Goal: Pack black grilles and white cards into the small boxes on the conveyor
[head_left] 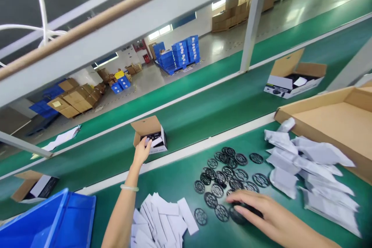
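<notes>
Motion blur and the fingers hid much of the dark round piece (250,208) at the right hand (247,205), and the contents of the middle carton (148,125) were partly covered by the left hand (142,149). The blue bin (84,213) was cut off at the lower left, the white paper slips (167,223) ran past the bottom edge, and the shallow cardboard tray (334,114) left the view at the right. The right hand was curved, its thumb apart from the fingers with the dark piece between them; whether it gripped or only touched that piece could not be told. The left hand, above a pale bangle (129,188), reached into the middle carton with fingers slightly spread, and its hold was likewise unclear. Three open cartons stood on the green belt (200,114): the middle one, a left one (21,190) and a right one (277,85). On the green tabletop (174,178) lay at least twenty black spoked discs (210,200), some overlapping, between the slips and a heap of white bags (283,182). Slips and bags overlapped too much for an exact count.
</notes>
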